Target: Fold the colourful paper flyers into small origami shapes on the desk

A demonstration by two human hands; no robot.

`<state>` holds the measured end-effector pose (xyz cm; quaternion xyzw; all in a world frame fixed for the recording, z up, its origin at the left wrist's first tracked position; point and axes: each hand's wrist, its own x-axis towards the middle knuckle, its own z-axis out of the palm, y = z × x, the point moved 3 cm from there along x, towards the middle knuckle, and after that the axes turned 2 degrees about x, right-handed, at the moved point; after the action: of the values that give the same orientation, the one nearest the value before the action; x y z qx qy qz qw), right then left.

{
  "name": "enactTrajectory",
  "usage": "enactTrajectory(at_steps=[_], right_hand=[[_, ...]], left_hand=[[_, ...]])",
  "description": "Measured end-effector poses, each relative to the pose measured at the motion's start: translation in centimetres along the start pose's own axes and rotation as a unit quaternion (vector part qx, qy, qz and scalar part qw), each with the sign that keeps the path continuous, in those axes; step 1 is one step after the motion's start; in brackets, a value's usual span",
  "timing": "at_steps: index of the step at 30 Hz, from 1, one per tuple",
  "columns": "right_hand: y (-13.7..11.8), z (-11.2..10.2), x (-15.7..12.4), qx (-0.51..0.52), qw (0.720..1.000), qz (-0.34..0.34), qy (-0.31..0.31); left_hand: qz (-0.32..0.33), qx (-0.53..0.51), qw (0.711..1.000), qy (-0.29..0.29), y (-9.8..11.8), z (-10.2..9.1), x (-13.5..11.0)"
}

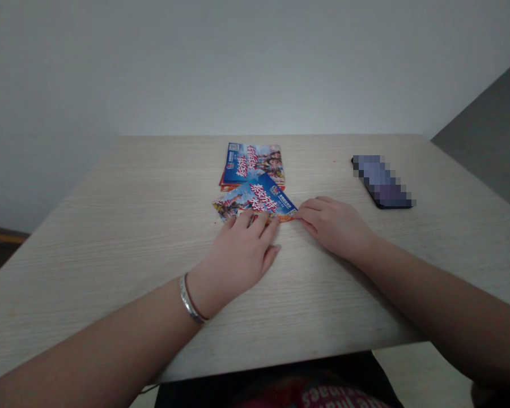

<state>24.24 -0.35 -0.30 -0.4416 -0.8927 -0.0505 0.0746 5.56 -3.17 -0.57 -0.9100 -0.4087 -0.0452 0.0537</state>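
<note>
A printed leaflet [261, 192] in blue and orange, with red and white lettering, lies tilted on the table in front of me. My left hand [240, 255], with a silver bangle on the wrist, rests its spread fingertips on the leaflet's near edge and hides part of that edge. At the leaflet's right corner, the fingers of my right hand [335, 225] are drawn together in a pinch. Just beyond, a small stack of similar leaflets [255, 164] lies slightly fanned, its near edge partly covered by the tilted leaflet.
A dark phone [381, 184], its screen blurred out, lies on the right side of the pale wooden table [123, 226]. A white wall [263, 68] stands along the table's far edge. My lap is below the near edge.
</note>
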Motion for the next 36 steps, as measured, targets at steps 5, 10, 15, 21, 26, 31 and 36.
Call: enactTrajectory(at_steps=[5,10,15,21,26,31,36], right_hand=[[-0.07,-0.08,-0.15,-0.006,1.000,0.011,-0.009],[-0.10,-0.14,-0.13,-0.008,1.000,0.014,-0.009],[-0.28,-0.40,-0.13,-0.019,0.999,0.030,-0.027],[-0.31,-0.35,-0.19,-0.019,0.999,0.030,-0.025],[-0.21,-0.27,-0.19,-0.014,0.999,0.027,-0.013],[-0.24,-0.39,-0.19,-0.017,0.999,0.029,-0.016],[-0.29,-0.49,-0.27,-0.014,0.999,0.026,-0.013]], left_hand=[[0.000,0.001,1.000,0.002,-0.02,0.18,-0.04],[0.003,-0.002,1.000,0.002,-0.07,0.28,-0.09],[0.004,-0.003,1.000,-0.003,-0.16,0.29,-0.06],[0.006,-0.006,1.000,-0.005,-0.27,0.21,0.02],[0.009,0.001,1.000,-0.006,-0.29,0.09,0.10],[0.012,0.004,1.000,0.002,-0.29,0.08,-0.01],[0.014,0.012,1.000,0.005,-0.20,-0.02,-0.06]])
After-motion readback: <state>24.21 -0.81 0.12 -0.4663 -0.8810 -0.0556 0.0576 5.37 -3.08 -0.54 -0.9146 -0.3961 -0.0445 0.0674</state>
